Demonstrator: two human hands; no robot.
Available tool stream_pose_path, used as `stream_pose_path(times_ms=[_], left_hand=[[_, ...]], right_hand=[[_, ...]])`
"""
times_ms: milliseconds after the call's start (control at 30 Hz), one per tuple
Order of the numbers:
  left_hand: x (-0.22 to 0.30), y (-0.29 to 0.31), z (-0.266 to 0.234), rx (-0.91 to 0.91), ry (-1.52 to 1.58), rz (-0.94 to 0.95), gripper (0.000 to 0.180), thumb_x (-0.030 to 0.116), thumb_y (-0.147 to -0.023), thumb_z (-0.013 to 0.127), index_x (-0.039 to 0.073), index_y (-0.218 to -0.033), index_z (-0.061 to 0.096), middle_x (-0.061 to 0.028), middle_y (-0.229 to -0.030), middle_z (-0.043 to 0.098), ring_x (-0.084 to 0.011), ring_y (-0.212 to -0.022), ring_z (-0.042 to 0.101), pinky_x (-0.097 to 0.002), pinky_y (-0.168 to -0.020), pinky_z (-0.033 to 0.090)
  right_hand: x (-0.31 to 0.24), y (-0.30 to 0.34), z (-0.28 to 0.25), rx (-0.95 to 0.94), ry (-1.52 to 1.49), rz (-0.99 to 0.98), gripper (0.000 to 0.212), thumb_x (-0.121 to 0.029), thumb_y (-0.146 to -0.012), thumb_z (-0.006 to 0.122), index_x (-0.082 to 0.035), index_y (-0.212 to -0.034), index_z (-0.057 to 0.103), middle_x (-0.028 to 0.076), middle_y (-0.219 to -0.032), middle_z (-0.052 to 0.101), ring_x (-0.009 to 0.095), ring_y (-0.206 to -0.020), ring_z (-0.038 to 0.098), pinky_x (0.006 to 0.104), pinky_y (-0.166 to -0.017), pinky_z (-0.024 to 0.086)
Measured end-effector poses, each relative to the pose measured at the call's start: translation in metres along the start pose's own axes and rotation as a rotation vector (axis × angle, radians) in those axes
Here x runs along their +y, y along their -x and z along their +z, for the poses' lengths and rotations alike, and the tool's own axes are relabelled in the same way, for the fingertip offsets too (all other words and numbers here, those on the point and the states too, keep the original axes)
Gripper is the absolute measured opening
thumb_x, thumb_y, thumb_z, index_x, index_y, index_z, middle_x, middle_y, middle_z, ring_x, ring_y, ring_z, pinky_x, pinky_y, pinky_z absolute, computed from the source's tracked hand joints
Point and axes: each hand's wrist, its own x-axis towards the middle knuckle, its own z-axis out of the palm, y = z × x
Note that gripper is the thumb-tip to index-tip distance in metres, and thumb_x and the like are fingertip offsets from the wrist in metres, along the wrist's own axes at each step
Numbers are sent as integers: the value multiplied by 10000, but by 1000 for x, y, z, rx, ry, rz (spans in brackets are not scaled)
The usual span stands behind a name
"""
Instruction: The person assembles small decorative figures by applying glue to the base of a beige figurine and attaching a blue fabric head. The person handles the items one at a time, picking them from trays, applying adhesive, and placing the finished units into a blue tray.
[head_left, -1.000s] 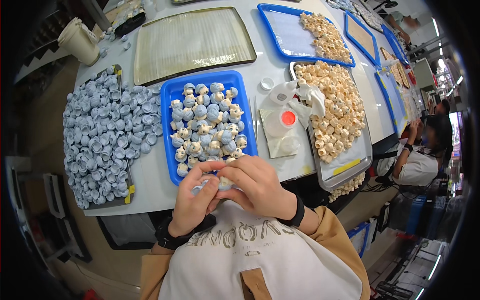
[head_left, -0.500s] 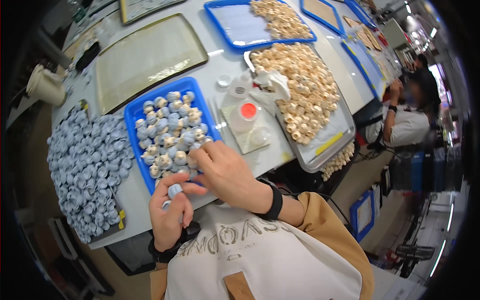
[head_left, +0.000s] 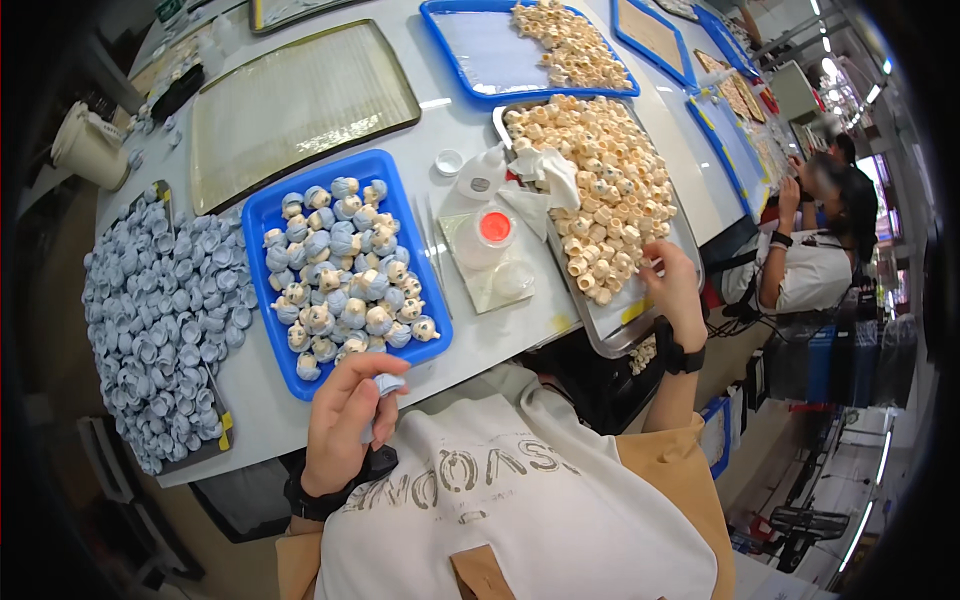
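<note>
Near the table's front edge my left hand (head_left: 345, 415) pinches a small light blue shell-shaped cap (head_left: 388, 383) between thumb and fingers; another blue piece shows lower in the palm. My right hand (head_left: 675, 285) is at the right side of a metal tray (head_left: 622, 338), fingers curled at the edge of a pile of small cream doll heads (head_left: 600, 190). What its fingertips pinch, if anything, is too small to make out. A blue tray (head_left: 440, 352) before me holds many cream heads fitted with light blue caps (head_left: 345, 260).
Loose blue caps (head_left: 165, 330) are heaped at the left. Between the trays stand a white bottle (head_left: 482, 175), a red-topped container (head_left: 494, 228) and crumpled tissue (head_left: 550, 170). Farther back are an olive tray (head_left: 300, 105) and another blue tray (head_left: 480, 50). Co-workers sit at the right.
My right hand has moved from beside the left hand, at the blue tray, rightward to the cream heads. My left hand stays near the blue tray, still holding a blue cap.
</note>
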Motion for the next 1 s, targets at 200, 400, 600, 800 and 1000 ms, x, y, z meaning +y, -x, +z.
stream_pose_path(times_ms=[200,400,600,800,1000], left_hand=[[10,-1,0,13,76,-51,306,158,-957,352,-39,-1151,483,-91,-935,553,-24,-534,382,-176,-462,334],[5,0,-1,-11,-10,-55,310,243,-925,469,-15,-1098,476,-102,-941,553,-41,-522,391,-174,-420,303],[9,4,4,-9,-39,-48,317,171,-931,449,-5,-1192,482,-14,-726,532,-20,-518,391,-172,-466,327],[3,6,-2,22,-41,-9,297,183,-930,462,-3,-1158,508,21,-638,479,-20,-512,400,-173,-459,322],[0,4,0,52,-49,45,296,155,-916,488,-1,-1168,484,-24,-839,548,-16,-516,413,-169,-447,329]], right_hand=[[-30,18,-19,139,16,64,189,2,-723,610,10,-905,560,127,-754,577,226,-655,596,305,-625,476],[-152,52,-13,-220,-907,-384,273,91,-665,648,-28,-901,574,82,-926,526,158,-827,550,255,-709,464],[-218,49,13,-518,-871,-551,287,33,-749,629,-11,-1024,560,100,-892,534,180,-731,580,267,-590,491],[-225,58,38,-435,-903,-532,261,-19,-772,644,8,-1008,538,105,-798,564,195,-634,575,276,-547,465],[-227,61,44,-363,-914,-520,256,-15,-760,655,-7,-1004,581,100,-791,565,188,-620,567,272,-545,455]])
